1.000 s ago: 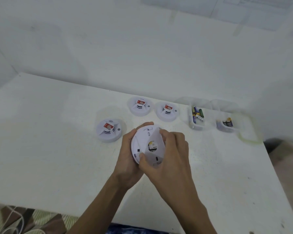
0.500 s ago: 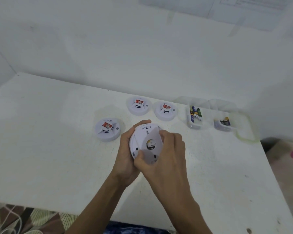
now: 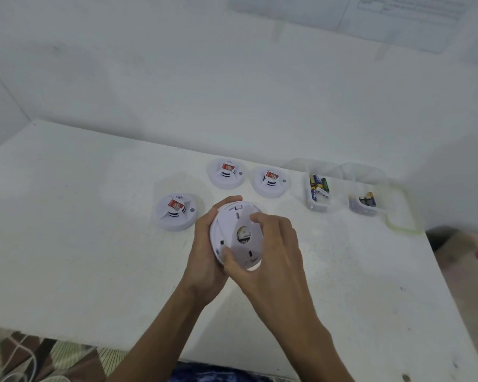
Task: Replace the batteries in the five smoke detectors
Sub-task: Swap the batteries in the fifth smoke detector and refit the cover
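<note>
**A:** Left hand [image 3: 204, 252] is curled round the rim of the round white plastic smoke detector [image 3: 219, 230], held just above the white table [image 3: 94, 257] with its back to the camera. Right hand [image 3: 276, 244] pinches the flat white back plate [image 3: 244, 253] between thumb and fingertips. Reads as a twist-off.

**B:** Failure modes?

**A:** If the plate lets go suddenly, the body could slip from the left hand and hit the table. Forcing it the wrong way could snap the locking tabs. Can't tell how far it's turned.

**B:** Further out?

**A:** Three more white detectors with red labels sit face up: near-left unit [image 3: 176, 211], middle unit [image 3: 226, 175], right unit [image 3: 271, 181]. A jerk forward clips the near-left one. At far right, two clear plastic tubs stand side by side, left tub [image 3: 310, 205] and right tub [image 3: 354, 208], both holding batteries. Can't tell old from new, so a mix-up is the main risk. Only four detectors in view.
</note>
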Tool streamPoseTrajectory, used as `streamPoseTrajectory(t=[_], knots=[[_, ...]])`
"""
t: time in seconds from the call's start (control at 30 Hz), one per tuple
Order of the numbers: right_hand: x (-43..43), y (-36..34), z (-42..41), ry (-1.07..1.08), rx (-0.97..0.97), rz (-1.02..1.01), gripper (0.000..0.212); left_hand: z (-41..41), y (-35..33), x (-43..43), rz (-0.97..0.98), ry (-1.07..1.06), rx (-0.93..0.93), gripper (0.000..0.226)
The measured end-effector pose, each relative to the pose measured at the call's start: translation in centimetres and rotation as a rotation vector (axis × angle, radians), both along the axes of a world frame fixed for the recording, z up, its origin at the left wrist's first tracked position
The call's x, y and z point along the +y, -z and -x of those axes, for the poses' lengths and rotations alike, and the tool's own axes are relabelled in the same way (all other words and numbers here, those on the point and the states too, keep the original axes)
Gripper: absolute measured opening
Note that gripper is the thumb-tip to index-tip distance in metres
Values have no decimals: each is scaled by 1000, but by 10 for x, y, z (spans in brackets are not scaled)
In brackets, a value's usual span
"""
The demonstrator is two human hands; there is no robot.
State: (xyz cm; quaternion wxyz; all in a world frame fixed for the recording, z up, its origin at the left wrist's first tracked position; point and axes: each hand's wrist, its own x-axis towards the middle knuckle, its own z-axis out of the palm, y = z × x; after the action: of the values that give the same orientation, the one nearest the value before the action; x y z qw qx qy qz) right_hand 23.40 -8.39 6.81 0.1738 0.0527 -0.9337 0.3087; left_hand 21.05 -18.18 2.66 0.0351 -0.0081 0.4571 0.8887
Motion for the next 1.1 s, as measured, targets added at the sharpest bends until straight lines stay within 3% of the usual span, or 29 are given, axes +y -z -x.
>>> streamPoseTrajectory(t=[0.07,0.2,0.33,0.67,0.97,1.1], knots=[[3,1,2,-45,-17,-13,65,0,1,-1,-14,9,-44,39],[-4,3,0,29,28,-98,66,-2,4,0,73,-17,13,30],[-10,5,0,102,43,-117,65,-4,-3,2,93,-6,53,46],[-1,7,-2,29,162,78,51,2,-6,4,89,-64,38,20],[1,11,1,35,205,124,51,10,-3,4,103,-29,27,26],[8,9,3,-70,112,151,55,10,-2,1,85,-31,7,22]])
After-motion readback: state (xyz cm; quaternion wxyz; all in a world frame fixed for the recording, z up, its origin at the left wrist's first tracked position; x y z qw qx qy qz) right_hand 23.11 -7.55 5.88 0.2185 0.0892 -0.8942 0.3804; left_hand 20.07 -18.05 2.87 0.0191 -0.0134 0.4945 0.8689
